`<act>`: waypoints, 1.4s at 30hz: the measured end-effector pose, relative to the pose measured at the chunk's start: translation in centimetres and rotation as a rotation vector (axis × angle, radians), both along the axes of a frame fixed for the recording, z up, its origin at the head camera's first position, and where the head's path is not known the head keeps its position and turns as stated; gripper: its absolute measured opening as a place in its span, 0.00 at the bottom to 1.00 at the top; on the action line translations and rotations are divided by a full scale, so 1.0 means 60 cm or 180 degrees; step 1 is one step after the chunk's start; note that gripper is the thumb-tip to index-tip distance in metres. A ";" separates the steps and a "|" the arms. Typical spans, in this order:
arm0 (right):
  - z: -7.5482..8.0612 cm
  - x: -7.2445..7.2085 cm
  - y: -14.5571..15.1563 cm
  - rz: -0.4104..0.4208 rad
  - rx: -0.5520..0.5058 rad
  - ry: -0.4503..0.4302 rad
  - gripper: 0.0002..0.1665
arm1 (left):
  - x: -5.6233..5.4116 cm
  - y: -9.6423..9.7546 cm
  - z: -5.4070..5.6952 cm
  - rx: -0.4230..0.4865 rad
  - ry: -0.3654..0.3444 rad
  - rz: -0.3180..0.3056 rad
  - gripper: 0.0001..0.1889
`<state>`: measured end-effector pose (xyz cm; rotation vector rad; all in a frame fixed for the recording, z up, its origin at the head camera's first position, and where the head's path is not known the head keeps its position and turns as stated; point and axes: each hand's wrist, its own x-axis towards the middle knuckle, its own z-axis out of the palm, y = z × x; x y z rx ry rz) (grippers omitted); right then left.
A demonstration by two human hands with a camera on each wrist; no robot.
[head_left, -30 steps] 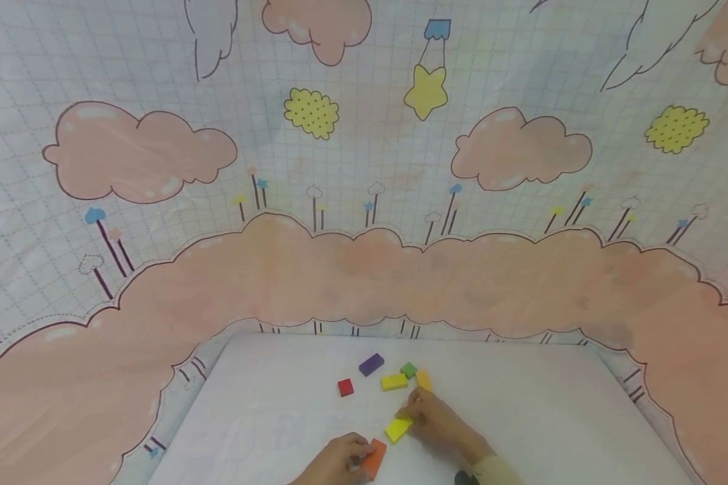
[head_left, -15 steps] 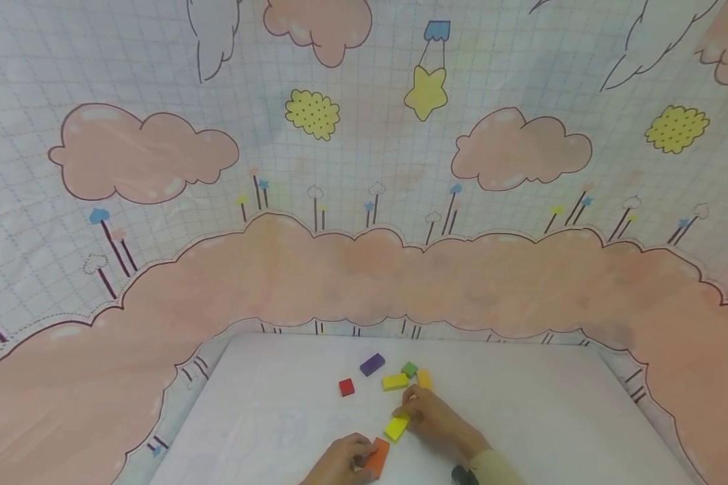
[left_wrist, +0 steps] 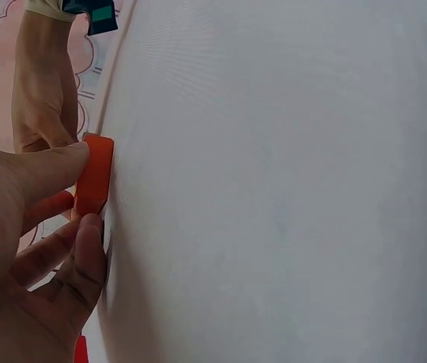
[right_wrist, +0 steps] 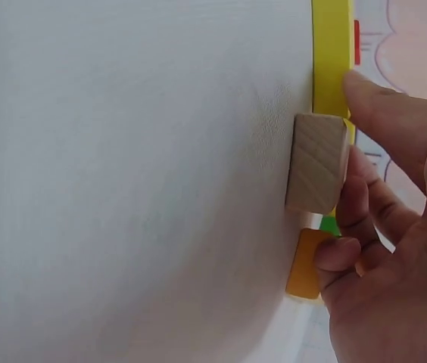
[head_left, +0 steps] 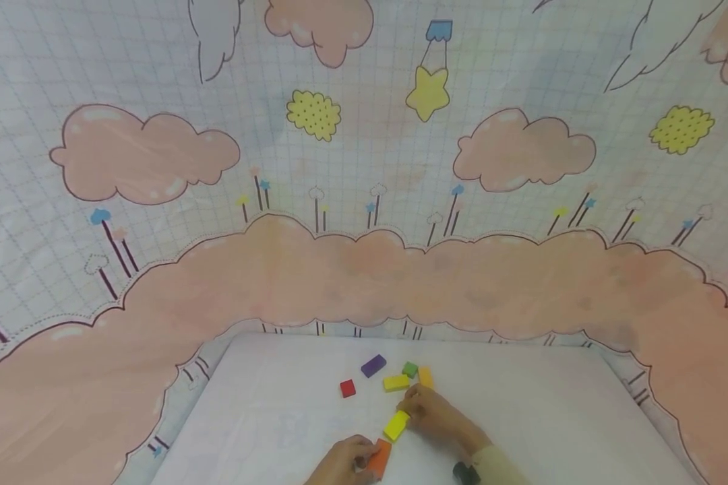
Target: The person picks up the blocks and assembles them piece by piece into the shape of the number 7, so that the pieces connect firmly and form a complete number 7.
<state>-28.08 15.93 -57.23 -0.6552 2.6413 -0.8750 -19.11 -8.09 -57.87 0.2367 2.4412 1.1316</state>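
My left hand (head_left: 346, 461) pinches an orange rectangular block (head_left: 379, 459) between thumb and fingers, low on the white table; the left wrist view shows the grip on the orange block (left_wrist: 95, 174) closely. Just beyond its far end lies a yellow block (head_left: 396, 426), the two nearly end to end. My right hand (head_left: 433, 414) is at the yellow block's other end. In the right wrist view its thumb touches the yellow block (right_wrist: 331, 60), and its curled fingers hold a plain wooden block (right_wrist: 317, 162). That wooden block is mostly hidden by the hand in the head view.
Behind the hands lie a red cube (head_left: 348, 389), a purple block (head_left: 373, 366), a second yellow block (head_left: 396, 383), a green block (head_left: 410, 369) and a yellow-orange block (head_left: 425, 376). A cloud-printed sheet (head_left: 370, 276) rises behind the white table (head_left: 267, 404).
The orange block has slid slightly right and the near yellow block slightly left, narrowing the gap between them. Both hands have shifted only a little. The blocks behind stay put.
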 end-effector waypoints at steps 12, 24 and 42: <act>-0.002 0.001 -0.005 -0.0048 0.0008 0.0037 0.12 | 0.003 0.006 -0.007 -0.0084 0.0093 -0.0005 0.24; -0.012 0.014 -0.023 -0.0482 0.0069 -0.0021 0.19 | 0.007 0.009 -0.004 -0.0090 0.0052 0.0082 0.24; -0.010 0.019 -0.029 -0.0445 0.0251 0.0256 0.17 | 0.004 0.009 -0.004 -0.0184 0.0241 -0.0001 0.23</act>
